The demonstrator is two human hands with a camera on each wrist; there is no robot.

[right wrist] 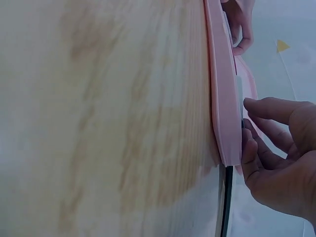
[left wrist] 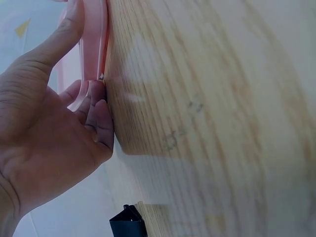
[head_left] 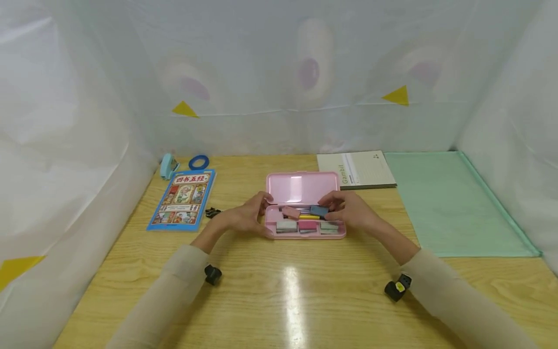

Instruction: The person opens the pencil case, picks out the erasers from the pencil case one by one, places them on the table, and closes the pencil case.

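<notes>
An open pink pencil case (head_left: 305,236) lies mid-table with its lid (head_left: 301,186) folded back. Inside are pens, a pink block (head_left: 290,212), a blue-grey block (head_left: 319,210) and several small erasers along the front. My left hand (head_left: 250,215) grips the case's left end. In the left wrist view the thumb (left wrist: 64,34) lies along the pink case (left wrist: 94,44) and the fingers curl at its edge. My right hand (head_left: 344,211) is at the right end. Its thumb (right wrist: 247,148) touches the case wall (right wrist: 224,108), and its loosely straight fingers reach over the tray by the blue-grey block.
A colourful book (head_left: 183,198) lies at the left, with a blue tape ring (head_left: 198,162) and a light blue gadget (head_left: 167,166) behind it and a black binder clip (head_left: 211,212) beside it. At the right lie a Gambit notebook (head_left: 355,169) and a green mat (head_left: 453,203). White sheeting walls in the table.
</notes>
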